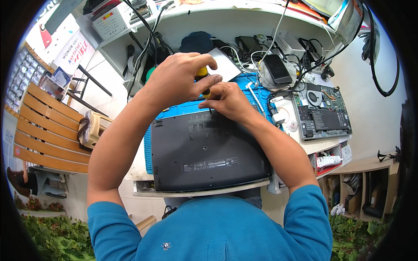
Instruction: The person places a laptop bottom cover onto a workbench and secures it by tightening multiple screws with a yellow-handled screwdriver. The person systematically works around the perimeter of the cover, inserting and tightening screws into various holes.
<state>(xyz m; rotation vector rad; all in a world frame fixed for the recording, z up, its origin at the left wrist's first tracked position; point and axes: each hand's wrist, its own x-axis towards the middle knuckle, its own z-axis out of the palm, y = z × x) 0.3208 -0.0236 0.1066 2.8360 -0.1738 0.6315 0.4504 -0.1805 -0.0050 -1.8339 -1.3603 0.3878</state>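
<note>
A black laptop lies with its underside up on a blue mat in front of me. Over its far edge, a yellow and black screwdriver stands roughly upright. My left hand is closed round the top of the handle. Lower down, my right hand pinches the same screwdriver with thumb and fingers. The thin shaft points down at the laptop's cover, but my right fingers partly hide it, and I cannot tell whether the tip sits in a screw.
An opened laptop with bare internals lies on the right. Behind it a dark phone rests on a pale round thing among tangled cables. A shelf spans the back. A wooden slatted bench is on the left, and an open drawer at right.
</note>
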